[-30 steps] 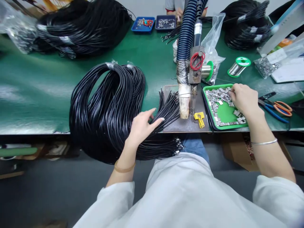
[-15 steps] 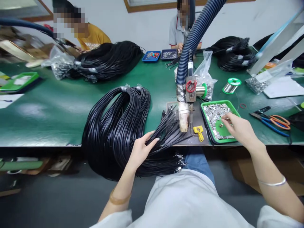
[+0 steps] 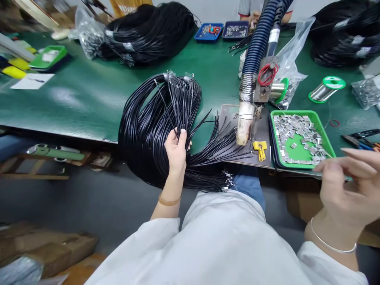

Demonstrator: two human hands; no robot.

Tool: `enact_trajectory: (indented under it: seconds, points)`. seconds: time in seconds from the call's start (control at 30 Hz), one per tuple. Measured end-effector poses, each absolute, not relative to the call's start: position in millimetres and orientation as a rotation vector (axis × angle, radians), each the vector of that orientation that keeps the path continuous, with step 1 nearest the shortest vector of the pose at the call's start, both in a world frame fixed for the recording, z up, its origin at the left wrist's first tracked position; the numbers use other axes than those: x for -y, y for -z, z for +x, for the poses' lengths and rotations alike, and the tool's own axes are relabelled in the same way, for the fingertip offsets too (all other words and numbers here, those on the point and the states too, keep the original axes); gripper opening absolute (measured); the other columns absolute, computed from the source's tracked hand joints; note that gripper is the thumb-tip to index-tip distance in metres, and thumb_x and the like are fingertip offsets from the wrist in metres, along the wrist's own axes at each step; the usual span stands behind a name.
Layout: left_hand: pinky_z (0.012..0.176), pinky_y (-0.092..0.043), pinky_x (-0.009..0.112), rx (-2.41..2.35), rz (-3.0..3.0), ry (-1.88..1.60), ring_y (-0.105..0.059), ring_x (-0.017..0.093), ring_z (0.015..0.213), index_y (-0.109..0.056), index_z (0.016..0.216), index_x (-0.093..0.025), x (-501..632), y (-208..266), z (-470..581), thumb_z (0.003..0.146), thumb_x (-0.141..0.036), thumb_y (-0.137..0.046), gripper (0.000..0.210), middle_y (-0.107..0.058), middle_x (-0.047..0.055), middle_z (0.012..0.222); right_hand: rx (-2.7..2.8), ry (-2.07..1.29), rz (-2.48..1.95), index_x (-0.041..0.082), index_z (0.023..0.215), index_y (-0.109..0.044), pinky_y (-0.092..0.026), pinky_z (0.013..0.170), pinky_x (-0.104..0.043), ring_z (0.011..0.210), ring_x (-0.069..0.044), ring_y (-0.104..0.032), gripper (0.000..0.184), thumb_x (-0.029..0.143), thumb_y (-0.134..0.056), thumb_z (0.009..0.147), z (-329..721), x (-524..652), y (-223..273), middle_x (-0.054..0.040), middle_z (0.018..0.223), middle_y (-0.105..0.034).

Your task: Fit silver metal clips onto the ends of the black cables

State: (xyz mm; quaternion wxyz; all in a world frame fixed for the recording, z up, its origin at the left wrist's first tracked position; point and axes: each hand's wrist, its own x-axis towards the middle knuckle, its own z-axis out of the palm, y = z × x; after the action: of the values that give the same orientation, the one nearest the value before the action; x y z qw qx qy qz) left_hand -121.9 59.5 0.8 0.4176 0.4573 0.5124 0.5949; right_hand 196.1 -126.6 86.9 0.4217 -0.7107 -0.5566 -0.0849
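Note:
My left hand (image 3: 177, 152) is closed round a bunch of thin black cables (image 3: 177, 107), whose ends point up and away from me. Beneath it, the large looped bundle of black cables (image 3: 139, 130) hangs over the table's front edge, with metal-tipped ends near my lap. My right hand (image 3: 350, 186) is raised off the front right corner of a green tray (image 3: 328, 138), fingers apart, with nothing visible in them. Small silvery metal pieces (image 3: 297, 122) lie in that tray. More cable ends (image 3: 219, 146) spread over a dark board (image 3: 264, 128).
Over the board hangs a ribbed hose (image 3: 258, 43) with a pale nozzle. Near it are a yellow tool (image 3: 260, 149), a solder spool (image 3: 326, 89) and pliers (image 3: 360, 136). Farther back are cable coils (image 3: 157, 31), blue trays (image 3: 208, 32) and two people, partly visible.
My right hand has left the tray and come back toward me and right. My left hand now holds a bunch of cables with their ends turned up and away. The view has tilted down.

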Motion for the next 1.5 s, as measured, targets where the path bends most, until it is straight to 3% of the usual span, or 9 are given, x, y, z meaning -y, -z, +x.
enact_trajectory:
  seconds: [0.1,0.23,0.4,0.5,0.83,1.07,1.27,1.37,1.5]
  points:
    - [0.042,-0.039,0.016,-1.253,1.128,-1.479,-0.049,0.005,0.045,-0.057,0.088,-0.018,-62,0,-124,0.082,-0.047,-0.072,0.033,-0.051,-0.007,0.059,1.523,0.147,-2.037,0.03,0.13,-0.057,-0.046,0.065,-0.029,0.076,-0.019,-0.074,0.039,0.04,-0.059,0.093,207,116,-71,0.0006,0.085,-0.076]
    - [0.043,-0.036,0.019,-1.228,1.366,-1.031,-0.047,0.007,0.046,-0.065,0.091,-0.016,-72,3,-126,0.084,-0.051,-0.068,0.035,-0.056,-0.003,0.059,1.646,0.1,-2.254,0.025,0.097,-0.063,-0.042,0.067,-0.025,0.074,-0.016,-0.07,0.024,0.047,-0.057,0.093,243,100,-40,0.0024,0.083,-0.074]
    - [0.08,-0.053,0.031,-1.279,2.029,-0.601,-0.068,0.022,0.087,-0.071,0.117,-0.016,-80,-1,-112,0.077,-0.058,-0.072,0.058,-0.076,0.011,0.104,1.674,0.035,-2.196,0.024,0.083,-0.059,-0.042,0.07,-0.028,0.071,-0.014,-0.061,0.02,0.043,-0.058,0.088,279,79,-15,0.0009,0.104,-0.074]
    - [0.09,-0.053,0.037,-1.252,2.051,-0.577,-0.071,0.03,0.1,-0.064,0.132,-0.017,-81,-3,-100,0.071,-0.049,-0.079,0.07,-0.077,0.012,0.107,1.779,-0.015,-2.157,0.023,0.075,-0.055,-0.045,0.067,-0.029,0.069,-0.014,-0.062,0.022,0.043,-0.058,0.085,291,68,-6,-0.0014,0.115,-0.074]
    - [0.087,-0.061,0.035,-1.106,1.588,-1.073,-0.075,0.023,0.092,-0.068,0.123,-0.013,-80,1,-96,0.086,-0.035,-0.068,0.043,-0.078,0.01,0.106,1.828,-0.03,-2.179,0.024,0.078,-0.056,-0.048,0.065,-0.032,0.07,-0.018,-0.067,0.031,0.053,-0.052,0.089,302,61,-2,-0.0048,0.11,-0.074]
    - [0.092,-0.059,0.033,-0.988,1.359,-1.316,-0.073,0.022,0.1,-0.063,0.129,-0.014,-62,-13,-98,0.086,-0.036,-0.07,0.048,-0.076,0.01,0.113,1.853,-0.026,-2.192,0.024,0.078,-0.055,-0.05,0.068,-0.033,0.074,-0.019,-0.068,0.028,0.051,-0.052,0.088,297,60,-3,-0.0034,0.112,-0.074]
    - [0.095,-0.052,0.043,-1.223,2.012,-0.832,-0.065,0.027,0.106,-0.068,0.127,-0.018,-56,-5,-91,0.088,-0.039,-0.067,0.044,-0.072,0.011,0.114,1.898,-0.067,-2.204,0.024,0.077,-0.058,-0.045,0.062,-0.032,0.066,-0.018,-0.065,0.037,0.058,-0.051,0.088,301,57,-9,-0.0045,0.095,-0.073]
    - [0.096,-0.047,0.042,-1.237,2.277,-1.009,-0.056,0.028,0.116,-0.068,0.124,-0.021,-37,-1,-81,0.092,-0.04,-0.062,0.038,-0.065,0.012,0.123,1.916,-0.13,-2.213,0.024,0.073,-0.059,-0.043,0.062,-0.03,0.063,-0.016,-0.062,0.043,0.064,-0.053,0.086,310,53,-11,-0.0027,0.082,-0.07]
    - [0.075,-0.042,0.035,-0.956,2.678,-0.822,-0.056,0.022,0.093,-0.072,0.095,-0.019,-11,6,-66,0.097,-0.033,-0.054,0.023,-0.064,0.007,0.093,1.915,-0.187,-2.223,0.023,0.072,-0.06,-0.045,0.063,-0.029,0.066,-0.017,-0.063,0.046,0.068,-0.055,0.082,320,48,-10,-0.0017,0.075,-0.069]
